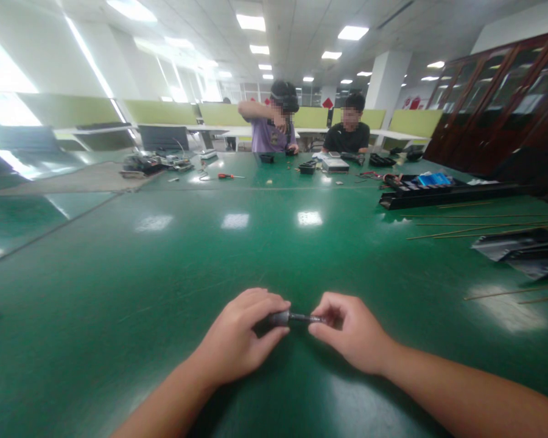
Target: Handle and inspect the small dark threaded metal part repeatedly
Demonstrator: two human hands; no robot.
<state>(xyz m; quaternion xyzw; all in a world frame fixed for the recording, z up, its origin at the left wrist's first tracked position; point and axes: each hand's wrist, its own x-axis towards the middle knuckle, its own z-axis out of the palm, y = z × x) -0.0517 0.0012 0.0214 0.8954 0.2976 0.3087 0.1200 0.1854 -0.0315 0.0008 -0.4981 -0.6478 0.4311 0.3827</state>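
Just above the green tabletop, my left hand (249, 331) is closed around a short grey cylinder (280, 318), with the thumb below and the fingers over the top. A thin dark rod (300, 317) sticks out of the cylinder's right end, lying level. The fingertips of my right hand (347, 328) pinch the rod's far end. My left palm covers the rest of the cylinder, so its exact kind cannot be told.
Across the green table (210, 243) sit two people. A red screwdriver (228, 176), a dark bin (307, 167) and circuit parts (153, 163) lie along the far side. To the right are black channel pieces (447, 193) and several thin brass-coloured rods (466, 228).
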